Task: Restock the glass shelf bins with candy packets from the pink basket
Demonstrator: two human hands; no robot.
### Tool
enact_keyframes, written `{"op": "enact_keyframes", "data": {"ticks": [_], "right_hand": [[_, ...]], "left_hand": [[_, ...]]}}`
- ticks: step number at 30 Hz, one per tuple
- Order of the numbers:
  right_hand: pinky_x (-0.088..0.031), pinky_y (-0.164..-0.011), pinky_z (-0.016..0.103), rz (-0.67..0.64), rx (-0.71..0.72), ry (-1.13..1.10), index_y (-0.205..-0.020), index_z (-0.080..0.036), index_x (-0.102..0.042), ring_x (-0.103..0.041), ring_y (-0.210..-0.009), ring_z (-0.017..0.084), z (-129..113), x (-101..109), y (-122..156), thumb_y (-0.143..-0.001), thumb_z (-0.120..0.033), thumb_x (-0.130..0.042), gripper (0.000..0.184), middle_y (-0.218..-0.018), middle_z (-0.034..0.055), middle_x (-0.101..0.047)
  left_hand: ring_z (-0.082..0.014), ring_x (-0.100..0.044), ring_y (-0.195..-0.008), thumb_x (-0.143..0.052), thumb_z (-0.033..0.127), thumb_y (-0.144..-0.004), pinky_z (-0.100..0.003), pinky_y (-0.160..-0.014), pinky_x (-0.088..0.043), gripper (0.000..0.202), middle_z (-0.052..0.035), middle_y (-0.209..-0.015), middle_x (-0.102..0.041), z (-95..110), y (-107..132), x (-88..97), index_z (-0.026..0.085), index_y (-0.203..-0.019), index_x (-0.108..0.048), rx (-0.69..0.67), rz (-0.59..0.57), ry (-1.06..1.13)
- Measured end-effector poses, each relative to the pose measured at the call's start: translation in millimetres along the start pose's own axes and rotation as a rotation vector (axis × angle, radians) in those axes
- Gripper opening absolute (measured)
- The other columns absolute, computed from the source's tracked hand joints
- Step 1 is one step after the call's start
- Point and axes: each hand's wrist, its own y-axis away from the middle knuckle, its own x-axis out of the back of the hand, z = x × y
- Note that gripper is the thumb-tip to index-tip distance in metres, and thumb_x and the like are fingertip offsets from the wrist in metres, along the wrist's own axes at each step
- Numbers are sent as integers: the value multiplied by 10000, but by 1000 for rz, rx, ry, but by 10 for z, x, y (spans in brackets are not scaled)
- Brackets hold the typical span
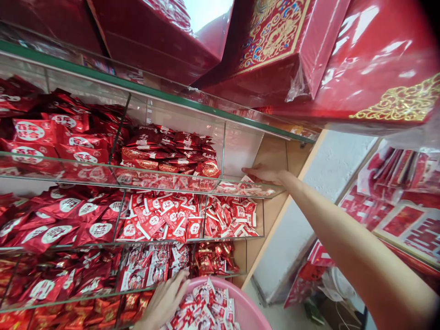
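My right hand (264, 174) reaches into the right-end compartment of the upper glass shelf, fingers stretched out to the left and open. Just under its fingertips lies a small red and white packet (246, 179), partly hidden by the shelf edge. Low in the view, my left hand (167, 293) rests at the left rim of a pink basin (252, 302), fingers extended; its thumb is out of sight. Many small red and white candy packets (209, 302) fill the basin.
Glass shelves (165, 183) with dividers hold heaps of red packets (172, 213). Big red boxes (165, 50) sit on the top shelf, overhead. A wooden side panel (271, 229) bounds the shelves; red paper goods (409, 224) stand at the right.
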Motion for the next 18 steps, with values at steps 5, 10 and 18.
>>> {"op": "enact_keyframes", "data": {"ticks": [5, 10, 18], "right_hand": [[-457, -616, 261, 170, 143, -53, -636, -158, -606, -581, -618, 151, -67, 45, 119, -809, -533, -521, 422, -696, 81, -659], [-446, -816, 279, 843, 396, -51, -817, -161, -640, -606, -890, 186, 29, -203, 961, -895, -492, -362, 440, -888, 109, -692], [-479, -904, 365, 474, -229, -365, -1052, -206, -550, -586, -1055, 271, 1794, -1992, 2477, -673, -604, -577, 550, -1143, 119, -623]], "left_hand": [[-176, -611, -1007, -231, 492, -923, -274, -871, -416, 393, 8, -1147, -643, 34, -11, 22, 327, -1181, -479, 5, -7, -10], [-177, -615, -1012, -234, 469, -929, -263, -866, -417, 393, -4, -1118, -657, 153, 3, 88, 298, -1162, -499, -11, -8, -45], [-174, -629, -960, -254, 465, -924, -246, -808, -420, 398, -6, -1099, -667, 275, 36, 141, 285, -1150, -527, -12, -18, -99]]}}
